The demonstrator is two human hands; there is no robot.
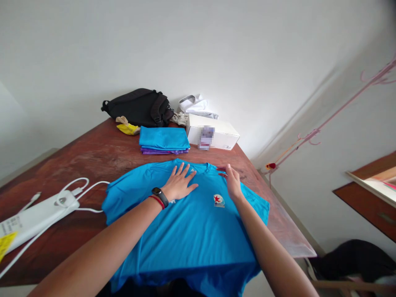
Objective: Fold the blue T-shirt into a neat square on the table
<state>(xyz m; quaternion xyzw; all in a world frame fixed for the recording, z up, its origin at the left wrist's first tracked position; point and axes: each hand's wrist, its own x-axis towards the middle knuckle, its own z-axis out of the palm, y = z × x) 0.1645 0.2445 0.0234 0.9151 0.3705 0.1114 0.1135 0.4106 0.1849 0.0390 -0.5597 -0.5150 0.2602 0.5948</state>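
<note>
A bright blue T-shirt (pixel 185 231) lies spread on the reddish-brown wooden table (pixel 93 159), its collar toward the far side and a small red-star badge (pixel 218 200) on its chest. My left hand (pixel 181 183) presses flat on the shirt just below the collar, fingers spread, with a black wristband and a red band on the wrist. My right hand (pixel 232 181) rests at the far right of the collar, its fingers bunched against the fabric edge. I cannot tell whether they pinch it. The shirt's lower part hangs over the near table edge.
A folded blue garment (pixel 163 138) sits on a purple one at the far side, next to a white box (pixel 221 132). Behind them lie a black backpack (pixel 139 108) and white cloth (pixel 198 106). A white power bank (pixel 37 218) with cables lies on the left.
</note>
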